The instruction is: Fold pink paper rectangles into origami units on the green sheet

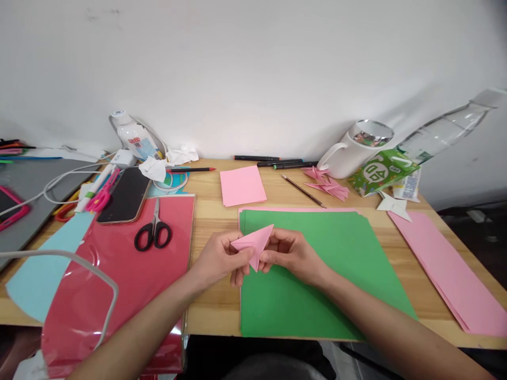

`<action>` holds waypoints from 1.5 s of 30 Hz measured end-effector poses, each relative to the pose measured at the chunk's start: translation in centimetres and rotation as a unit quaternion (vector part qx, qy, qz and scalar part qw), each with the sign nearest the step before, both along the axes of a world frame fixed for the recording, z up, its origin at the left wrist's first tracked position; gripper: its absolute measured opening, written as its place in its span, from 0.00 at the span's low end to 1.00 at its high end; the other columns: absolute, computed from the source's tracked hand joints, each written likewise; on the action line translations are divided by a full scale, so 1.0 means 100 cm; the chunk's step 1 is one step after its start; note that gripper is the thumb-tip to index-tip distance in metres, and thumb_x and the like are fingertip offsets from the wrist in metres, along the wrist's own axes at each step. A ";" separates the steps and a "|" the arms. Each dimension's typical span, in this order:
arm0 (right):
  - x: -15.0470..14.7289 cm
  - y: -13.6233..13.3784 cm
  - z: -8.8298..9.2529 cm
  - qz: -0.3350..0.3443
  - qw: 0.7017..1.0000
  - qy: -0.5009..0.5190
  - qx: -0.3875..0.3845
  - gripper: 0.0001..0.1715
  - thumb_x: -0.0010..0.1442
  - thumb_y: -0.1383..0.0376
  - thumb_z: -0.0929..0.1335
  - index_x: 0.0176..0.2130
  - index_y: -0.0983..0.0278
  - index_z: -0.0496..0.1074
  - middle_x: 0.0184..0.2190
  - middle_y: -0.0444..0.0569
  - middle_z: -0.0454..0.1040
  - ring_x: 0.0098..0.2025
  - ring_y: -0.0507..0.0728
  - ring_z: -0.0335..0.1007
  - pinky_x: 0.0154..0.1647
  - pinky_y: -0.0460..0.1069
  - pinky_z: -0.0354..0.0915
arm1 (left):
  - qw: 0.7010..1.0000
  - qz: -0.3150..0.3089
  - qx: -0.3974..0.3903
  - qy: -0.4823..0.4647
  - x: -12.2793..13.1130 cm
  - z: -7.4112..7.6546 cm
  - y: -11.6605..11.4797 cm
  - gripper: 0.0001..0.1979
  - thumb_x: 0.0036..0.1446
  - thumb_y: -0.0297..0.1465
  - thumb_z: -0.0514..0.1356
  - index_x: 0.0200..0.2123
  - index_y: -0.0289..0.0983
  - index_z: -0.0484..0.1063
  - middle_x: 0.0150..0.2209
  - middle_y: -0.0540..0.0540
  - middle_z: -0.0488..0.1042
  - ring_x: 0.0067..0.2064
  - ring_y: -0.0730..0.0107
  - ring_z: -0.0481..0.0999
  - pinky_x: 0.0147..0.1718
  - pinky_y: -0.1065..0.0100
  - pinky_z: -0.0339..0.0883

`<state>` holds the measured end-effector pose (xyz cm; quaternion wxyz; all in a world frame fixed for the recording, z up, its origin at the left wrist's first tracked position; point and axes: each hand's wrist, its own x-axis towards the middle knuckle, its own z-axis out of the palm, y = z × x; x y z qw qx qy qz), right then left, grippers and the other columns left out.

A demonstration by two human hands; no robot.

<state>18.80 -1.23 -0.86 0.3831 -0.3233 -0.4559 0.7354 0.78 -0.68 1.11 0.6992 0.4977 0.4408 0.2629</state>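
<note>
A small folded piece of pink paper (256, 240), triangular in outline, is held up above the left edge of a green sheet stack (317, 279). My left hand (224, 256) pinches it from the left, thumb pressed on its front face. From the right, my right hand (289, 253) grips its edge between thumb and curled fingers; some fingertips are hidden behind the paper. A stack of square pink paper (243, 186) lies just beyond my hands. Folded pink paper pieces (330, 187) rest near the mug.
Black-handled scissors (153, 229) and a phone (124, 195) lie on the red folder (130, 285) at left. A white mug (358, 150), green packet (380, 171) and clear bottle (447, 129) stand at back right. Pink strips (451, 274) lie far right; a pencil (303, 190) lies behind the green sheets.
</note>
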 end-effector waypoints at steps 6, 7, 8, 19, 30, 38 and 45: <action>-0.001 -0.004 -0.003 0.004 0.999 0.015 0.045 0.24 0.48 0.64 0.75 0.45 0.62 0.70 0.32 0.43 0.73 0.30 0.49 0.71 0.27 0.43 0.71 | 0.999 -0.036 -0.004 0.027 -0.003 -0.003 -0.001 0.10 0.50 0.35 0.62 0.26 0.34 0.67 0.15 0.54 0.68 0.12 0.82 0.62 0.10 0.80 0.54; -0.001 -0.004 -0.003 -0.001 0.998 0.018 0.062 0.25 0.49 0.65 0.75 0.46 0.60 0.68 0.33 0.43 0.72 0.29 0.49 0.71 0.28 0.43 0.71 | 0.999 -0.039 -0.003 0.024 -0.003 -0.004 0.000 0.11 0.51 0.36 0.62 0.27 0.34 0.67 0.15 0.54 0.67 0.12 0.82 0.62 0.11 0.80 0.54; 0.000 -0.004 -0.003 -0.008 0.996 0.014 0.084 0.24 0.50 0.65 0.75 0.46 0.59 0.68 0.34 0.43 0.72 0.29 0.48 0.71 0.28 0.43 0.71 | 0.999 -0.042 -0.001 0.018 -0.003 -0.005 0.001 0.11 0.51 0.36 0.62 0.27 0.34 0.68 0.15 0.55 0.66 0.12 0.82 0.61 0.11 0.79 0.53; 0.017 0.007 -0.006 -0.055 0.834 -0.241 0.493 0.11 0.60 0.66 0.67 0.45 0.61 0.72 0.36 0.52 0.76 0.38 0.54 0.73 0.37 0.47 0.70 | 0.995 -0.065 0.065 0.050 -0.001 0.001 -0.003 0.15 0.59 0.43 0.54 0.37 0.36 0.62 0.19 0.54 0.68 0.18 0.75 0.70 0.15 0.76 0.61; 0.014 0.008 -0.004 -0.046 0.863 -0.228 0.448 0.09 0.60 0.60 0.67 0.35 0.63 0.74 0.34 0.52 0.75 0.35 0.54 0.73 0.34 0.47 0.69 | 0.996 -0.071 0.035 0.038 -0.001 -0.008 -0.003 0.15 0.58 0.41 0.56 0.28 0.37 0.58 0.20 0.54 0.68 0.15 0.78 0.69 0.11 0.79 0.59; 0.013 0.008 -0.004 -0.131 0.893 -0.187 0.388 0.04 0.54 0.65 0.72 0.30 0.63 0.76 0.31 0.51 0.76 0.32 0.54 0.73 0.33 0.47 0.68 | 0.996 -0.041 0.077 -0.009 -0.001 -0.001 -0.003 0.12 0.58 0.38 0.57 0.38 0.35 0.63 0.30 0.47 0.73 0.26 0.70 0.76 0.23 0.70 0.71; 0.011 0.004 0.001 -0.182 0.879 -0.187 0.399 0.01 0.53 0.67 0.72 0.30 0.62 0.76 0.30 0.50 0.76 0.31 0.54 0.73 0.31 0.48 0.68 | 0.941 0.059 0.314 0.108 -0.004 -0.011 -0.006 0.04 0.53 0.29 0.63 0.32 0.37 0.72 0.35 0.46 0.77 0.38 0.68 0.77 0.40 0.69 0.70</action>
